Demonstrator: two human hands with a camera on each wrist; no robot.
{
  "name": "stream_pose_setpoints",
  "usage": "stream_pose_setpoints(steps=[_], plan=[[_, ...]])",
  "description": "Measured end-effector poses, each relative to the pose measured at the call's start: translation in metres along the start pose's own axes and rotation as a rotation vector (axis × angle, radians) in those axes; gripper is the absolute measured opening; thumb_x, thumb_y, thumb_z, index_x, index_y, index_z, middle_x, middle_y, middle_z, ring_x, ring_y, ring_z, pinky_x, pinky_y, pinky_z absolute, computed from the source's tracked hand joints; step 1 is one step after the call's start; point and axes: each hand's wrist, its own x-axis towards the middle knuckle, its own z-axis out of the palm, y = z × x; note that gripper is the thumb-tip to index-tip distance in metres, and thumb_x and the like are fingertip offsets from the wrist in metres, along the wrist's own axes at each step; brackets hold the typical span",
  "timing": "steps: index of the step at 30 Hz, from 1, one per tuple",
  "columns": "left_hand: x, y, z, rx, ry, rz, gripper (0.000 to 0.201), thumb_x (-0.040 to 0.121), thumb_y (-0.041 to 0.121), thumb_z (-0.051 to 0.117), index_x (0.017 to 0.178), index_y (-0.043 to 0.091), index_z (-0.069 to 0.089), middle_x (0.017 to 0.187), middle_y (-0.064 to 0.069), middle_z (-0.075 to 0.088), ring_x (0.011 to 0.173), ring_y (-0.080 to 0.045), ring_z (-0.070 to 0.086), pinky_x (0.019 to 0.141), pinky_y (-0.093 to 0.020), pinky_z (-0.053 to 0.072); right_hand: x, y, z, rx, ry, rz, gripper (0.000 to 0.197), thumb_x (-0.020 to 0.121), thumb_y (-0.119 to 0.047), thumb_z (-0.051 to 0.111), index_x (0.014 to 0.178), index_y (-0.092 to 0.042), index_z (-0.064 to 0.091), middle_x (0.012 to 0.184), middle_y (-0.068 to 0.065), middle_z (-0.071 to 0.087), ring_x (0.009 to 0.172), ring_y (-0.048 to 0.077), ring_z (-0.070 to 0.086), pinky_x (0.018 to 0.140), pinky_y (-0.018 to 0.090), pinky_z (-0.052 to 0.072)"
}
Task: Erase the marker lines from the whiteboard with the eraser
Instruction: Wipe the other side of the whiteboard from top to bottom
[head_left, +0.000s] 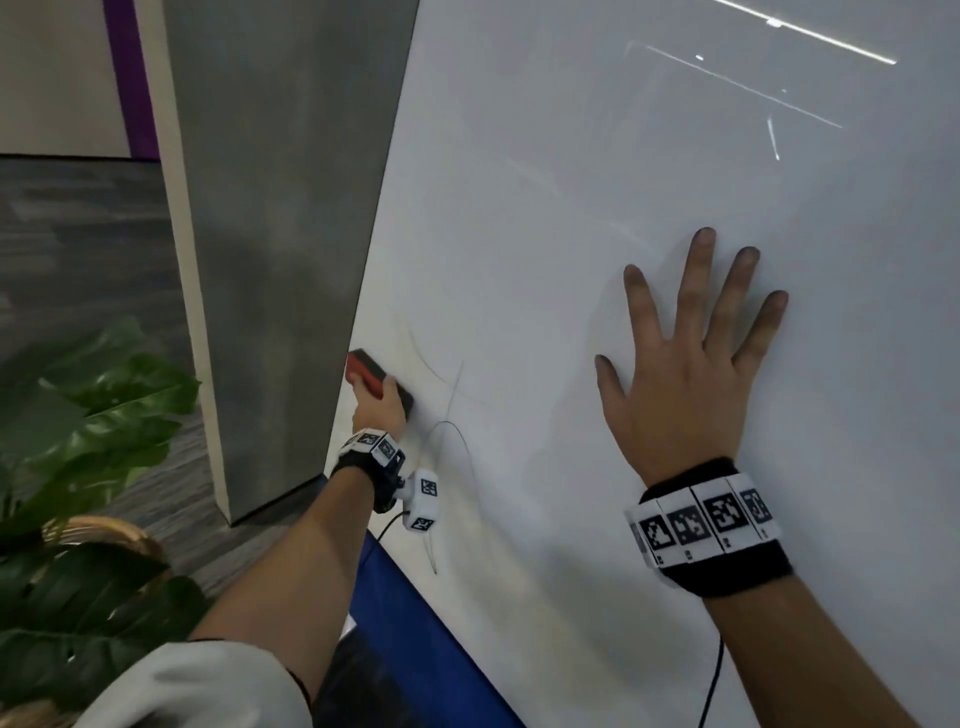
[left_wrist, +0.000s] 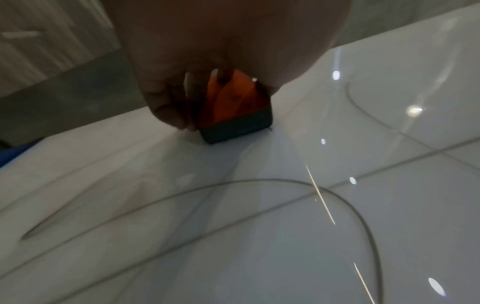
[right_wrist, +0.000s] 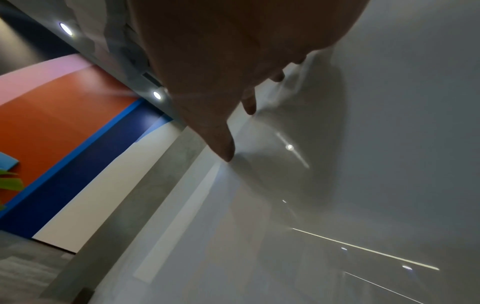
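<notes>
Head view — left hand (head_left: 378, 410) grips eraser (head_left: 370, 375), on whiteboard (head_left: 571, 260)

**Legible text and markings: none recorded**

No words, brand names or numerals could be read in any view. The only sign-like items were black-and-white square fiducial patterns, printed on white blocks of the left wristband (head_left: 375, 446) and the right wristband (head_left: 707, 522); no letters or digits could be made out on them. On the whiteboard (head_left: 571, 208) only thin curved marker lines (left_wrist: 363, 222) were found, forming no characters.
</notes>
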Motion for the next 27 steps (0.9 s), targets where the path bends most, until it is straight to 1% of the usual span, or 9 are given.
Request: stream_pose_setpoints(steps=[4,9,12,14,15,18,20,24,27], plan=[[-0.014,0.013,0.001,0.042,-0.007,0.002,0.07,0.106,0.042,0.043,0.164,0.024,0.008,0.142,-0.028,0.055,0.126,-0.046,0.055,0.108,-0.045,0.044,-0.002,-0.002,0.003,0.003,0.006,0.0,0.081,0.095,-0.046,0.059,0.162,-0.023,0.021,0.169,0.021,-0.008,0.154,0.047,-0.006,0.121,0.062,-0.01],[-0.095,0.073,0.012,0.034,0.04,0.729,0.074,0.1,0.051,0.05,0.162,0.025,0.018,0.127,-0.011,0.065,0.109,-0.032,0.064,0.094,-0.039,0.052,-0.003,-0.007,0.003,0.034,0.016,0.017,0.08,0.093,-0.042,0.061,0.161,-0.022,0.024,0.169,0.021,-0.007,0.154,0.047,-0.006,0.121,0.063,-0.008],[-0.126,0.087,0.021,0.059,-0.055,0.931,0.074,0.101,0.054,0.049,0.161,0.024,0.018,0.133,-0.002,0.06,0.114,-0.021,0.06,0.099,-0.033,0.05,-0.003,-0.007,0.003,0.047,0.026,0.02,0.08,0.093,-0.041,0.062,0.161,-0.021,0.025,0.169,0.021,-0.005,0.155,0.046,-0.006,0.122,0.062,-0.007],[-0.115,0.083,0.016,0.058,-0.028,0.898,0.073,0.101,0.05,0.052,0.161,0.023,0.019,0.137,-0.005,0.059,0.116,-0.024,0.059,0.101,-0.035,0.049,-0.003,-0.006,0.003,0.052,0.022,0.014,0.08,0.094,-0.041,0.062,0.162,-0.021,0.024,0.169,0.021,-0.005,0.155,0.045,-0.006,0.122,0.059,-0.01],[-0.098,0.076,0.012,0.061,-0.011,0.79,0.072,0.102,0.047,0.053,0.161,0.023,0.021,0.138,-0.008,0.06,0.117,-0.028,0.061,0.101,-0.036,0.049,-0.003,-0.004,0.003,0.049,0.019,0.009,0.08,0.094,-0.042,0.062,0.162,-0.021,0.024,0.17,0.02,-0.006,0.155,0.045,-0.006,0.122,0.058,-0.012],[-0.047,0.048,-0.011,0.12,-0.02,0.179,0.07,0.104,0.043,0.049,0.162,0.019,0.018,0.141,-0.023,0.058,0.124,-0.042,0.058,0.105,-0.043,0.045,-0.006,-0.002,0.001,0.039,0.015,-0.015,0.079,0.096,-0.043,0.059,0.163,-0.021,0.022,0.17,0.02,-0.006,0.155,0.044,-0.007,0.123,0.057,-0.013],[-0.042,0.038,-0.016,0.171,-0.032,0.035,0.068,0.105,0.045,0.046,0.161,0.016,0.021,0.141,-0.026,0.057,0.127,-0.045,0.055,0.108,-0.045,0.043,-0.008,-0.002,0.001,0.041,0.012,-0.029,0.079,0.096,-0.042,0.059,0.163,-0.021,0.022,0.169,0.02,-0.007,0.156,0.043,-0.007,0.123,0.057,-0.011],[-0.089,0.05,0.007,0.139,0.001,0.273,0.071,0.104,0.048,0.047,0.162,0.019,0.018,0.131,-0.02,0.065,0.117,-0.042,0.062,0.099,-0.041,0.047,-0.009,-0.002,0.003,0.039,0.009,-0.042,0.079,0.096,-0.041,0.061,0.162,-0.02,0.023,0.169,0.021,-0.007,0.156,0.043,-0.007,0.124,0.059,-0.007],[-0.133,0.043,0.025,0.012,-0.061,0.541,0.073,0.1,0.055,0.051,0.16,0.031,0.017,0.127,-0.003,0.068,0.107,-0.026,0.067,0.095,-0.037,0.054,-0.009,0.0,0.005,0.042,0.011,-0.044,0.079,0.096,-0.041,0.059,0.163,-0.02,0.022,0.169,0.02,-0.007,0.156,0.043,-0.007,0.125,0.059,-0.006]])
